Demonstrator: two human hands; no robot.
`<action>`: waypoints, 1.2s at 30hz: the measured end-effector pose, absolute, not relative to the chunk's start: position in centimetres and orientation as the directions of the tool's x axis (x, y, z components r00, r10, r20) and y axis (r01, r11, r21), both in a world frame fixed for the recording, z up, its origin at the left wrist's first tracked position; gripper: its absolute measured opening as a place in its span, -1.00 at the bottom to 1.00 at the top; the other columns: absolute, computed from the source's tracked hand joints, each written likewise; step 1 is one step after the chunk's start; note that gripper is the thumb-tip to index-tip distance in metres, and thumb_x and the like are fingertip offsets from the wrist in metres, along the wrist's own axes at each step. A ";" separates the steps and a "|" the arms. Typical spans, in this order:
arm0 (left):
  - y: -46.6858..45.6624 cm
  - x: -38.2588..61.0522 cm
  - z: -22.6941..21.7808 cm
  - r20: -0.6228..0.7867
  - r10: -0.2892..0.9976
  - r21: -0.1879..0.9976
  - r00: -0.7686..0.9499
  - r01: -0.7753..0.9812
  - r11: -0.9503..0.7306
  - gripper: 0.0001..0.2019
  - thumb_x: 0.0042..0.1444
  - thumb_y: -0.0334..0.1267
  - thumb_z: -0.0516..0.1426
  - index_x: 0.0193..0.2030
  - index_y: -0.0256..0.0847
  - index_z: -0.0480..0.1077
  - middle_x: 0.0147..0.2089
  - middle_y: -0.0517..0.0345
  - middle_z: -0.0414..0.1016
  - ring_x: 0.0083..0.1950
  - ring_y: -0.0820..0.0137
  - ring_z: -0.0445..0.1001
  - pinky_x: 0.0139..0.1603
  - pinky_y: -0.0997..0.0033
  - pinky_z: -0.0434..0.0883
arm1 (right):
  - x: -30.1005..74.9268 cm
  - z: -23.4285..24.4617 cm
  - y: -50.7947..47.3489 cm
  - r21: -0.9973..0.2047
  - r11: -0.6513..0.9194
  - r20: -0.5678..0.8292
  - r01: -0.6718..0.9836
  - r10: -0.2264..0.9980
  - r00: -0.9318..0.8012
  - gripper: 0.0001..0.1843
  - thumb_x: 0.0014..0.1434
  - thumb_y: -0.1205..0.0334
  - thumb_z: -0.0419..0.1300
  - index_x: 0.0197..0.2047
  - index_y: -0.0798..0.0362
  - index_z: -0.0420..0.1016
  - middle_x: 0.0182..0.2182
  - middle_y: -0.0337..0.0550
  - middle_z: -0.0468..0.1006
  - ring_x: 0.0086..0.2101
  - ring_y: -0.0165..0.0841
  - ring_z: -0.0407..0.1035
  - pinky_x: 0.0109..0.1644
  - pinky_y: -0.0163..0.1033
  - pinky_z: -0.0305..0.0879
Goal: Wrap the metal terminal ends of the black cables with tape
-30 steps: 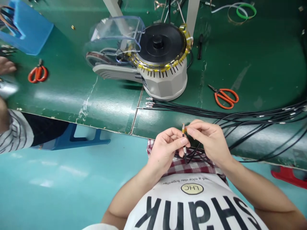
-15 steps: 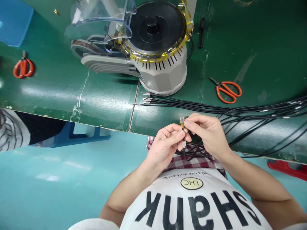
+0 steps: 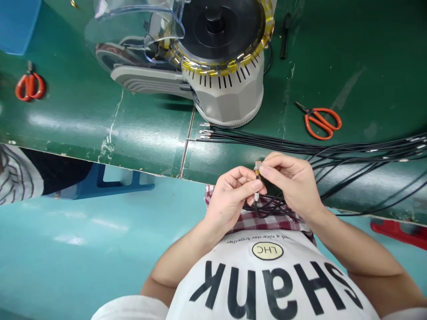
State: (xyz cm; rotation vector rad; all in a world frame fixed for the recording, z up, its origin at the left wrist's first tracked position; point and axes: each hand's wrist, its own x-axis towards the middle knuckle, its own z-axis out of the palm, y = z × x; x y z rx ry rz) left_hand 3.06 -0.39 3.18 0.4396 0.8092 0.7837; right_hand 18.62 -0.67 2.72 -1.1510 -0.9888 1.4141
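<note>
Black cable (image 3: 256,206), pinched in the left grip (image 3: 233,192), its metal tip (image 3: 258,164) just beyond, where the right grip (image 3: 293,178) is closed on yellow tape (image 3: 256,171); presumably light, limp below the left grip, stiff at the tip, best held just behind the metal

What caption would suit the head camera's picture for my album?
Left hand holds a black cable, right hand pinches its metal connector, beside a green workbench.
</note>
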 end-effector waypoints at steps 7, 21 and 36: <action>-0.8 2.7 3.5 -0.427 0.774 0.647 0.468 -0.440 0.623 -0.84 0.14 -0.32 0.32 -0.35 -0.31 0.44 -0.45 0.07 0.60 -0.55 0.59 0.37 -0.53 0.66 0.30 | 19.5 2.4 0.1 -0.885 -0.353 -0.275 -0.305 0.923 -0.270 -0.94 0.14 0.22 0.41 -0.32 0.00 0.65 -0.44 -0.27 0.56 -0.48 -0.45 0.45 -0.30 -0.29 0.45; -0.7 2.3 3.4 -0.418 0.744 0.623 0.521 -0.431 0.652 -0.81 0.13 -0.29 0.32 -0.33 -0.30 0.41 -0.47 0.11 0.58 -0.61 0.60 0.36 -0.58 0.65 0.31 | 19.9 2.7 0.5 -0.891 -0.400 -0.342 -0.215 0.903 -0.262 -0.79 0.28 0.08 0.29 -0.27 0.06 0.56 -0.55 -0.35 0.30 -0.54 -0.54 0.15 -0.40 -0.35 0.11; -1.1 0.5 3.1 -0.408 0.766 0.701 0.497 -0.366 0.612 -0.77 0.18 -0.18 0.29 -0.30 -0.30 0.39 -0.40 0.02 0.62 -0.64 0.41 0.50 -0.64 0.53 0.34 | 21.6 3.5 4.0 -0.873 0.066 -0.033 0.484 0.981 -0.192 -0.72 0.25 0.04 0.29 -0.02 -0.05 0.60 -0.23 -0.15 0.55 -0.35 -0.36 0.39 -0.26 -0.22 0.30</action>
